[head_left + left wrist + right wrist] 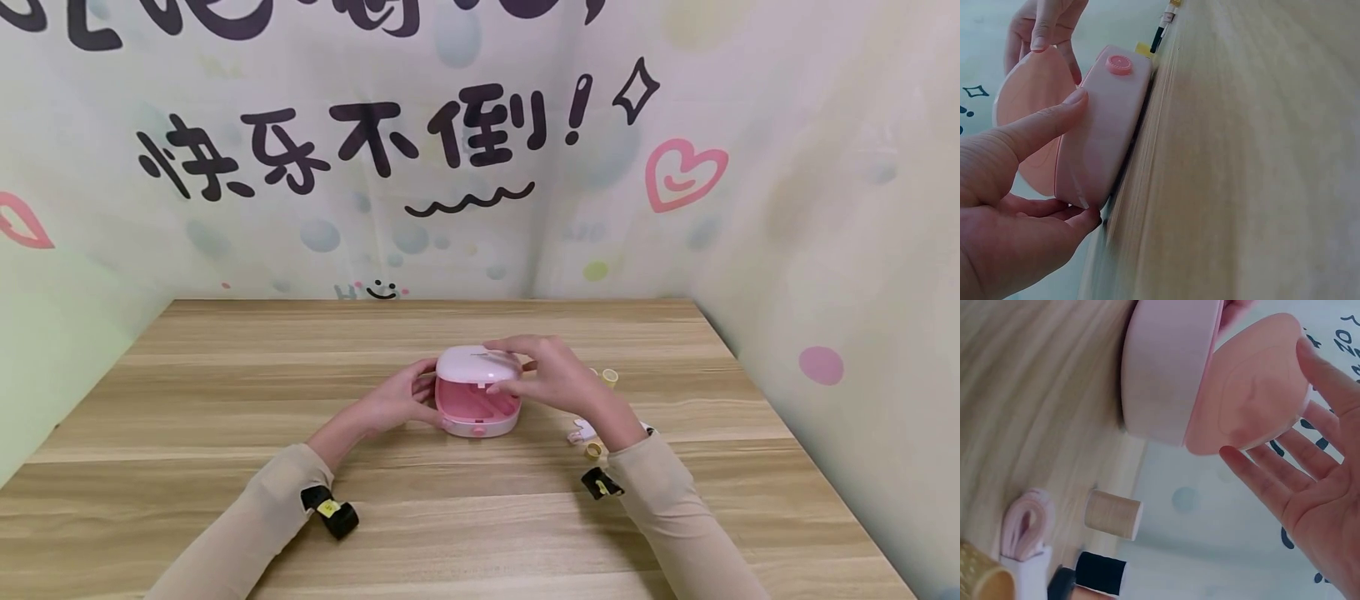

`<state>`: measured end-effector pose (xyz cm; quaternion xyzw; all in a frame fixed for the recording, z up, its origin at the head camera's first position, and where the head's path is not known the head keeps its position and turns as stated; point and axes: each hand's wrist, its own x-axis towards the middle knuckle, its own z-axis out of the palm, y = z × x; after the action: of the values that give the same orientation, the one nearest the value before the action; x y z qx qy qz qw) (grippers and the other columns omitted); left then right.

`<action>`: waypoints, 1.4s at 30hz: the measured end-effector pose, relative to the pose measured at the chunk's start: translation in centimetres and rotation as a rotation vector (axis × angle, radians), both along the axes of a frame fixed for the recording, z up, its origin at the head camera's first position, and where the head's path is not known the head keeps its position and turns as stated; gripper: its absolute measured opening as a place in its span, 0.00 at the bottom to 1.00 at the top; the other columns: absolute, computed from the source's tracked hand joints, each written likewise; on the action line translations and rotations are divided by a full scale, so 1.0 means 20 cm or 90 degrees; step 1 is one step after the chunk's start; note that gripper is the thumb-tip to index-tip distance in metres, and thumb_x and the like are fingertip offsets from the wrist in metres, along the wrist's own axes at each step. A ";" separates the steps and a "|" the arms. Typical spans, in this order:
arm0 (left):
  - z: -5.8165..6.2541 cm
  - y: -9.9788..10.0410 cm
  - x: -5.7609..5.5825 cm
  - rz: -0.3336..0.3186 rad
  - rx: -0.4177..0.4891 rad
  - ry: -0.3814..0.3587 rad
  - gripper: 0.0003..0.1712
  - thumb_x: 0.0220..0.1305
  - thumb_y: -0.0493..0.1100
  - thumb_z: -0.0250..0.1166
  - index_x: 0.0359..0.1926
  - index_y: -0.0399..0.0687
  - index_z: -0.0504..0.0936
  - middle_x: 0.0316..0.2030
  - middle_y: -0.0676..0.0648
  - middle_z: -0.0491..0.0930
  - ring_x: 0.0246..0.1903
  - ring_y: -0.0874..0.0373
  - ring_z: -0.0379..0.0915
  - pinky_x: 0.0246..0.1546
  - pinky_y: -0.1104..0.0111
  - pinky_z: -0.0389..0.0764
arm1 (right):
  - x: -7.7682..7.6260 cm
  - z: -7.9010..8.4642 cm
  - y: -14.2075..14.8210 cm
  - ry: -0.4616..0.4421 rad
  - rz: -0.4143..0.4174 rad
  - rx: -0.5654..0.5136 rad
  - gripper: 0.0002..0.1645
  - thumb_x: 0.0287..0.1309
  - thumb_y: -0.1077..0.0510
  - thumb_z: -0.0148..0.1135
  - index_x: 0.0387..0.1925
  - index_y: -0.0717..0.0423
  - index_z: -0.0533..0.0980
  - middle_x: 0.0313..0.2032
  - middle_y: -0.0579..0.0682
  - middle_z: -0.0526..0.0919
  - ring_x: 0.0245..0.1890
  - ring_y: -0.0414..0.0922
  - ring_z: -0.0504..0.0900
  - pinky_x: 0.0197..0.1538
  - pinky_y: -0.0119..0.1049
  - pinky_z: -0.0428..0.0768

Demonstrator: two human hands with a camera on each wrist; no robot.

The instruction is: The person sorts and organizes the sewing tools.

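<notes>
A small pink-and-white storage box [480, 429] stands on the table with its hinged lid [468, 363] partly raised, showing a pink inside. My left hand [393, 400] grips the box's left side; in the left wrist view its thumb [1054, 125] lies on the front wall, near a round pink button [1119, 65], and the other fingers curl round the far side. With thumb and spread fingertips, my right hand [555, 375] holds the edge of the lid, plainest in the right wrist view. What lies deeper inside the box cannot be made out.
Right of the box lie a tan thread spool [1113, 514], a black thread spool [1101, 573], a looped pink band [1027, 522] in a white wrap and a gold thimble [593, 450]. Behind the wooden table [247, 392] hangs a printed cloth [480, 242].
</notes>
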<state>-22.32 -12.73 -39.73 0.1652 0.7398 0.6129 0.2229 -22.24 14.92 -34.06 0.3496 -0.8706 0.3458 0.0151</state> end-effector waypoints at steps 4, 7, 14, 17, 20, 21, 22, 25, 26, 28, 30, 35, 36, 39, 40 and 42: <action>0.00 0.00 0.00 0.000 0.004 0.004 0.59 0.56 0.24 0.74 0.81 0.29 0.47 0.81 0.28 0.50 0.80 0.34 0.47 0.80 0.48 0.56 | 0.02 0.02 -0.01 0.042 0.018 0.025 0.29 0.60 0.62 0.77 0.62 0.62 0.82 0.58 0.56 0.88 0.47 0.47 0.85 0.49 0.46 0.90; 0.00 0.00 0.00 -0.001 0.006 0.006 0.60 0.55 0.24 0.74 0.81 0.28 0.47 0.81 0.28 0.51 0.80 0.33 0.47 0.80 0.48 0.56 | 0.03 0.03 -0.01 0.081 0.030 0.042 0.26 0.61 0.65 0.75 0.61 0.61 0.83 0.56 0.56 0.88 0.44 0.45 0.85 0.48 0.46 0.89; -0.01 0.00 -0.01 -0.007 0.008 0.006 0.59 0.56 0.24 0.73 0.81 0.27 0.46 0.80 0.27 0.52 0.80 0.33 0.48 0.80 0.48 0.57 | 0.05 0.03 -0.02 0.175 0.033 0.035 0.20 0.61 0.69 0.73 0.55 0.61 0.86 0.52 0.57 0.90 0.51 0.52 0.88 0.51 0.43 0.89; -0.01 0.00 0.00 -0.005 0.003 0.005 0.59 0.56 0.24 0.73 0.81 0.27 0.46 0.80 0.27 0.51 0.80 0.33 0.47 0.80 0.48 0.57 | 0.04 0.02 -0.02 0.203 0.028 0.007 0.18 0.59 0.69 0.75 0.52 0.61 0.87 0.49 0.56 0.91 0.51 0.52 0.89 0.53 0.44 0.89; -0.01 0.00 0.00 -0.003 0.006 0.002 0.60 0.56 0.24 0.73 0.81 0.27 0.45 0.81 0.27 0.50 0.80 0.33 0.47 0.80 0.49 0.57 | 0.04 0.02 -0.02 0.226 0.025 -0.013 0.16 0.58 0.69 0.76 0.49 0.61 0.88 0.47 0.55 0.91 0.50 0.52 0.89 0.53 0.44 0.89; -0.01 0.00 0.00 -0.003 0.011 0.000 0.60 0.55 0.23 0.73 0.81 0.27 0.45 0.81 0.27 0.50 0.80 0.33 0.47 0.80 0.49 0.57 | 0.04 0.02 -0.02 0.233 0.024 -0.018 0.15 0.58 0.69 0.76 0.48 0.61 0.88 0.47 0.54 0.91 0.49 0.51 0.90 0.52 0.43 0.89; -0.01 0.00 0.01 -0.003 0.014 -0.001 0.60 0.55 0.23 0.73 0.81 0.26 0.45 0.81 0.27 0.50 0.80 0.33 0.47 0.80 0.49 0.57 | 0.03 0.02 -0.01 0.238 0.021 -0.022 0.15 0.58 0.69 0.76 0.48 0.61 0.88 0.46 0.54 0.92 0.48 0.51 0.90 0.52 0.43 0.89; -0.01 0.00 0.01 -0.004 0.021 -0.002 0.61 0.54 0.22 0.73 0.81 0.26 0.45 0.81 0.27 0.49 0.80 0.33 0.47 0.79 0.50 0.58 | 0.03 0.02 -0.01 0.254 0.011 -0.038 0.14 0.56 0.69 0.77 0.45 0.61 0.88 0.44 0.54 0.92 0.46 0.50 0.90 0.50 0.43 0.90; -0.01 0.00 0.01 -0.005 0.023 -0.001 0.61 0.54 0.22 0.74 0.81 0.27 0.46 0.81 0.27 0.49 0.80 0.33 0.48 0.79 0.50 0.59 | 0.02 0.02 0.00 0.258 0.008 -0.042 0.14 0.56 0.69 0.77 0.45 0.61 0.88 0.43 0.54 0.92 0.45 0.50 0.90 0.49 0.42 0.90; -0.02 0.00 0.01 -0.006 0.022 0.005 0.61 0.53 0.22 0.74 0.81 0.27 0.46 0.81 0.28 0.49 0.80 0.33 0.48 0.79 0.50 0.60 | 0.01 0.02 0.00 0.265 0.004 -0.050 0.13 0.54 0.70 0.78 0.44 0.61 0.88 0.42 0.54 0.92 0.43 0.50 0.91 0.48 0.42 0.90; -0.02 0.00 0.01 -0.007 0.022 0.007 0.61 0.53 0.23 0.74 0.81 0.28 0.47 0.81 0.28 0.49 0.80 0.33 0.49 0.79 0.50 0.60 | 0.00 0.02 0.00 0.268 0.004 -0.050 0.13 0.54 0.70 0.78 0.43 0.61 0.88 0.42 0.54 0.92 0.43 0.50 0.91 0.48 0.42 0.90; -0.02 -0.01 0.00 -0.011 0.013 0.011 0.60 0.55 0.23 0.74 0.81 0.28 0.47 0.81 0.28 0.50 0.79 0.33 0.50 0.79 0.50 0.61 | -0.01 0.03 0.01 0.267 0.000 -0.037 0.12 0.58 0.70 0.75 0.45 0.62 0.88 0.43 0.55 0.92 0.45 0.52 0.91 0.49 0.42 0.90; -0.01 -0.01 0.00 -0.012 0.011 0.012 0.60 0.55 0.24 0.74 0.81 0.28 0.47 0.81 0.28 0.50 0.79 0.33 0.50 0.79 0.50 0.60 | -0.02 0.04 0.01 0.267 0.000 -0.035 0.12 0.59 0.70 0.74 0.45 0.62 0.88 0.44 0.55 0.92 0.46 0.52 0.91 0.50 0.43 0.90; -0.01 -0.01 0.00 -0.013 0.011 0.012 0.59 0.56 0.24 0.73 0.81 0.28 0.47 0.81 0.28 0.50 0.79 0.33 0.49 0.79 0.50 0.60 | -0.03 0.05 0.01 0.263 0.000 -0.031 0.12 0.61 0.71 0.73 0.46 0.62 0.87 0.45 0.56 0.92 0.46 0.53 0.91 0.50 0.45 0.90; -0.01 -0.01 0.00 -0.013 0.011 0.012 0.59 0.56 0.24 0.73 0.81 0.28 0.47 0.81 0.28 0.50 0.79 0.33 0.49 0.79 0.50 0.60 | -0.03 0.05 0.01 0.260 -0.001 -0.029 0.12 0.61 0.70 0.72 0.46 0.62 0.87 0.45 0.56 0.92 0.46 0.53 0.91 0.50 0.45 0.90; -0.01 -0.01 0.00 -0.013 0.010 0.011 0.59 0.56 0.24 0.74 0.81 0.28 0.48 0.81 0.28 0.50 0.80 0.33 0.49 0.79 0.50 0.60 | -0.04 0.06 0.01 0.252 -0.002 -0.028 0.12 0.62 0.70 0.72 0.47 0.62 0.87 0.45 0.56 0.92 0.46 0.53 0.91 0.50 0.45 0.90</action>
<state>-22.42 -12.92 -39.83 0.1795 0.7350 0.6153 0.2214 -23.10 15.13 -32.79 0.4093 -0.8432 0.2893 0.1945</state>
